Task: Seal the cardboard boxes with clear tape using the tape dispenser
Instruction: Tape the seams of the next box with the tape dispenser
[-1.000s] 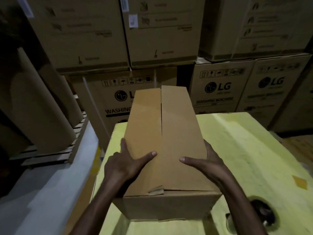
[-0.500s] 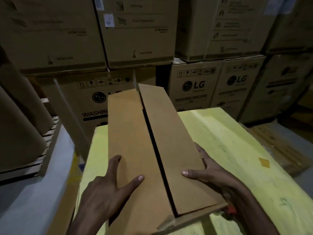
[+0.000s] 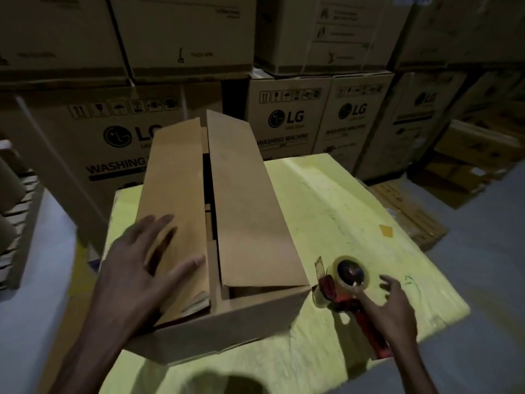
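A long brown cardboard box (image 3: 250, 211) lies on the yellow table (image 3: 335, 211), its two top flaps folded down with a dark gap between them. My left hand (image 3: 142, 268) lies flat with spread fingers on the left flap near the box's near end. A red tape dispenser (image 3: 345, 285) with a roll of clear tape lies on the table just right of the box's near corner. My right hand (image 3: 393, 311) is over its red handle with fingers spread, touching it; no grip shows.
Stacks of large printed washing-machine cartons (image 3: 287, 120) wall off the far side. Brown paper rolls and a wooden pallet (image 3: 17, 211) stand at the left. Flat cardboard (image 3: 409, 211) lies on the grey floor at the right. A small orange patch (image 3: 385, 231) marks the table.
My right hand has left the right flap and moved right and down to the tape dispenser. The gap between the flaps has widened. The view has shifted right, showing the dispenser.
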Demonstrator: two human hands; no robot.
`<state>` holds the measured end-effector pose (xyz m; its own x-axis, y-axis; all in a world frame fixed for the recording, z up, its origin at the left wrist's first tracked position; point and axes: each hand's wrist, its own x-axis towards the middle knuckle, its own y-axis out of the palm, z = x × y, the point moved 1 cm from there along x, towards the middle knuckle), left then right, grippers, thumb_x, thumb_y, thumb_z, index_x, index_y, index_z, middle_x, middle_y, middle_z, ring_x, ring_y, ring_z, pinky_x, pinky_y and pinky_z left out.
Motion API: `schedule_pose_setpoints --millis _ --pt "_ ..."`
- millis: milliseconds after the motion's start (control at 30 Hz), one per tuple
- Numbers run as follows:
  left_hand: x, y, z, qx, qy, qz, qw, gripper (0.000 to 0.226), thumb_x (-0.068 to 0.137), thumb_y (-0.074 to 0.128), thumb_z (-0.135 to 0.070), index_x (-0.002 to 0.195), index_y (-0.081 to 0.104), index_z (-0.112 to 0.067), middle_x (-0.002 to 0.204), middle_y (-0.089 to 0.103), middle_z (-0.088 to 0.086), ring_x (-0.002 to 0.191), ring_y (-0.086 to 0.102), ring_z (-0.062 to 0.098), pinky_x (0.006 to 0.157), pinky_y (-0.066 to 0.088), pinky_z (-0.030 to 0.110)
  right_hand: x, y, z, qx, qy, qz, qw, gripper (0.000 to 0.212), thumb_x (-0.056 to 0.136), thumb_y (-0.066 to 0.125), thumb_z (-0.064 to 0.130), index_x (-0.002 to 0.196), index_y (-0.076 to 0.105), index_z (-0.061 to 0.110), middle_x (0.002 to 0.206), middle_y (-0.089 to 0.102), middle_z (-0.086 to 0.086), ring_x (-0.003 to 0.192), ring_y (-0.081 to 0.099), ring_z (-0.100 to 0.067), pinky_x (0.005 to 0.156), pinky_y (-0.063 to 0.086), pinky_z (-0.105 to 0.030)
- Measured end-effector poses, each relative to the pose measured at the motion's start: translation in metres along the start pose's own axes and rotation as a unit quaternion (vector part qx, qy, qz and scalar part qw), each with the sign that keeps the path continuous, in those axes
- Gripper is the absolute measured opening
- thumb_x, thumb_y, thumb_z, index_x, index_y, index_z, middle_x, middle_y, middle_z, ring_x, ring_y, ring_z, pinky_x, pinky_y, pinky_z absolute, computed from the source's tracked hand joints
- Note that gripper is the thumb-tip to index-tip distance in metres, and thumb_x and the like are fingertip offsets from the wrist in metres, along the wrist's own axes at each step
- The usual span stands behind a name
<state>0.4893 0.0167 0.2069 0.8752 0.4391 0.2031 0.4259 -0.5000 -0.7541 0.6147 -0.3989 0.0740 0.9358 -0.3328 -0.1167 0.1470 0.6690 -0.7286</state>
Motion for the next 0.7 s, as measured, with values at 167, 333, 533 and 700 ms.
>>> schedule_pose_setpoints --millis 167,333,533,700 --pt "-0.038 0.024 -0.028 0.068 0.166 0.161 0.971 0.116 0.055 0.052 -0.105 0.155 0.008 -0.064 0.169 0.004 -0.027 0.158 0.013 0.01 0.125 0.02 0.051 0.023 0.031 -0.064 -0.226 -0.018 0.158 0.961 0.09 0.067 0.086 0.064 0.138 0.05 0.022 0.119 0.058 -0.004 0.109 0.062 -0.027 0.077 0.048 -0.036" --pt "-0.036 0.057 -0.014 0.183 0.235 0.094 0.95 0.097 0.08 0.053 -0.084 0.162 0.019 -0.045 0.172 0.02 -0.003 0.154 0.031 0.024 0.115 0.039 0.054 0.033 0.052 -0.079 -0.285 -0.019 0.146 0.947 0.035 0.087 0.071 0.049 0.101 0.055 0.021 0.103 0.067 -0.003 0.085 0.061 -0.019 0.074 0.055 -0.038" --pt "-0.008 0.055 -0.026 0.224 0.25 0.005 0.942 0.095 0.079 0.045 -0.09 0.156 0.043 -0.036 0.171 0.023 -0.001 0.146 0.041 0.027 0.102 0.048 0.048 0.024 0.043 -0.062 -0.096 0.036 0.137 0.985 0.025 0.098 0.062 0.045 0.09 0.066 0.022 0.082 0.069 -0.002 0.076 0.063 -0.021 0.063 0.044 -0.033" --pt "0.028 0.067 -0.019 0.231 0.256 0.038 0.938 0.096 0.082 0.039 -0.091 0.158 0.037 -0.033 0.165 0.036 -0.003 0.144 0.046 0.027 0.108 0.044 0.048 0.013 0.023 -0.042 0.028 0.059 0.08 0.995 0.032 0.094 0.07 0.039 0.078 0.069 0.011 0.068 0.07 -0.012 0.066 0.065 -0.032 0.06 0.043 -0.034"
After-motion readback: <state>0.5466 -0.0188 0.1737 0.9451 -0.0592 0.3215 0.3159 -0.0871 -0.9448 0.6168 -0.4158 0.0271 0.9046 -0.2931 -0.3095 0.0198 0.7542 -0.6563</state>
